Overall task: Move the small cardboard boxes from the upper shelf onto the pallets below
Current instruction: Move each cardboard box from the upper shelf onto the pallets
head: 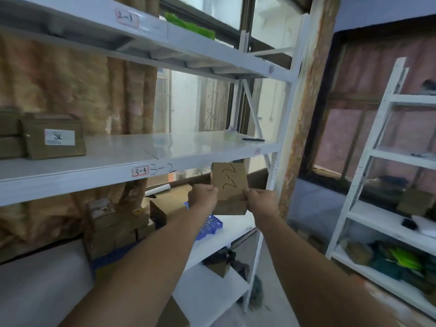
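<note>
The left hand (204,195) and right hand (263,202) pinched the small brown cardboard box (230,182) with curled fingers (213,190), just below the white metal shelf (118,159). It was best lowered level, gripped evenly, toward the blue plastic pallet (212,224).

Small box (230,190) between hands: left hand (204,197) at left edge, right hand (262,201) at right edge, just below shelf (141,147) front. Labelled box (54,136) far left on shelf; tape roll (232,135), pen (253,139) at right end. Box stack (113,227) lower left, pallet (210,226) right of it.
</note>
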Tool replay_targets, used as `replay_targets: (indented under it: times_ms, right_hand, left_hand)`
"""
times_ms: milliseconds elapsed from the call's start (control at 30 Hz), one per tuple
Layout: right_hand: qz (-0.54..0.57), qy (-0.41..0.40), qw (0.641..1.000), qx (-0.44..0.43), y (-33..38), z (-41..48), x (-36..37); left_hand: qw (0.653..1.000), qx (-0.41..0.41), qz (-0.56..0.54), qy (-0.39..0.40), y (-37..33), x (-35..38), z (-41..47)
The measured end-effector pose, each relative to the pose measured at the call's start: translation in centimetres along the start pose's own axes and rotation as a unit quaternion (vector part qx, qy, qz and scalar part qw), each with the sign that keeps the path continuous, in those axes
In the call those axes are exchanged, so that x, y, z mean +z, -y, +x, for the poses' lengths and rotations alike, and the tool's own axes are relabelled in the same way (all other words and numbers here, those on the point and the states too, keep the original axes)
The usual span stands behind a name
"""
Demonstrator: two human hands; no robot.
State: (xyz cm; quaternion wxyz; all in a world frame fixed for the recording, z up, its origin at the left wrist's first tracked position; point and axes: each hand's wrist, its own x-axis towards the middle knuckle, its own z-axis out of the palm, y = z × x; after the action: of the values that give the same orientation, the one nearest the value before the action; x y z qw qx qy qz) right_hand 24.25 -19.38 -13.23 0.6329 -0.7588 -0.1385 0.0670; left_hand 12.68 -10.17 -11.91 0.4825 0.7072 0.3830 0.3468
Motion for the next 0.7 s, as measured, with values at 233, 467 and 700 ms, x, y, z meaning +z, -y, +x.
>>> replay_targets:
  times_ms: [233,467,700]
  right_hand:
    - [-0.027,0.027,0.999,0.017,-4.2,8.5,2.7]
    - [-0.047,0.061,0.995,0.058,-8.1,15.2,6.6]
    - [-0.069,0.097,0.992,0.046,-9.5,21.6,12.5]
  left_hand:
    - [0.997,-0.069,0.012,-0.028,3.5,6.2,7.4]
    - [0.995,-0.086,0.046,-0.035,6.9,10.2,12.9]
    - [0.992,-0.091,0.061,-0.06,9.9,11.5,19.9]
